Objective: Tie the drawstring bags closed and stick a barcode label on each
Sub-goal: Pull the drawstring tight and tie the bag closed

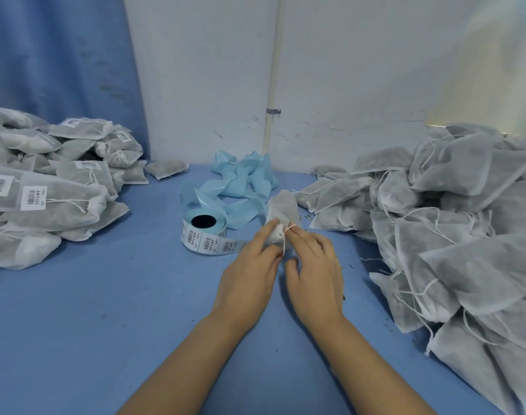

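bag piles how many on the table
2: a labelled pile at the left, an unlabelled pile at the right. Both run off frame. A loose bag lies beside the left one; left hand and right hand hold another bag.

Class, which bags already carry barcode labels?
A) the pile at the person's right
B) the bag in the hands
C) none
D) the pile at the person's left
D: white barcode labels show on bags of the left pile; none shows on the right pile or the held bag.
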`<act>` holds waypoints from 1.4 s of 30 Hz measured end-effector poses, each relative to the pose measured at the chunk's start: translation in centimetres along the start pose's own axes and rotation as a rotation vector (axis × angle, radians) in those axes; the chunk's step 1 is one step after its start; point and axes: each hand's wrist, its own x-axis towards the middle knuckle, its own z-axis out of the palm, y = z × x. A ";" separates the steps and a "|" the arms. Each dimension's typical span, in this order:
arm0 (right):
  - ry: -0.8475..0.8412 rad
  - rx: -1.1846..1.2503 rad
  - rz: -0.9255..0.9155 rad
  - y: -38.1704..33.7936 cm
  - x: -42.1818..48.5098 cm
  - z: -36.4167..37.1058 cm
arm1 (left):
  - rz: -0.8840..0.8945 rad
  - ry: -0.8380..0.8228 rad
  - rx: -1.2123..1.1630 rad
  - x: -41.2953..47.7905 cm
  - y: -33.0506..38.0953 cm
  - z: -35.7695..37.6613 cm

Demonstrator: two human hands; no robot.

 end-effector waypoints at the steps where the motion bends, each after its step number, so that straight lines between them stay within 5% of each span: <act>1: -0.002 0.003 0.001 0.0 0.0 0.0 | 0.018 -0.037 -0.031 0.1 0.0 0.2; 9: 0.100 0.208 -0.009 -0.2 0.0 0.1 | 0.046 -0.002 -0.160 -0.1 0.3 0.7; 17: 0.134 0.690 0.345 0.6 0.3 0.0 | 0.036 -0.084 -0.197 -0.3 0.4 0.8; 23: 0.075 0.964 0.504 0.7 1.0 -0.1 | -0.174 -0.011 -0.346 -0.3 0.6 0.1; 29: -0.075 0.874 0.380 0.3 0.8 -0.1 | -0.309 0.172 -0.545 -0.1 0.8 -0.3; 36: -0.060 0.394 0.181 -0.3 0.2 0.4 | -0.222 0.211 -0.340 -0.2 0.7 -0.1; 42: -0.023 0.570 0.301 -0.8 0.1 0.6 | -0.317 0.116 -0.632 -0.2 0.7 0.0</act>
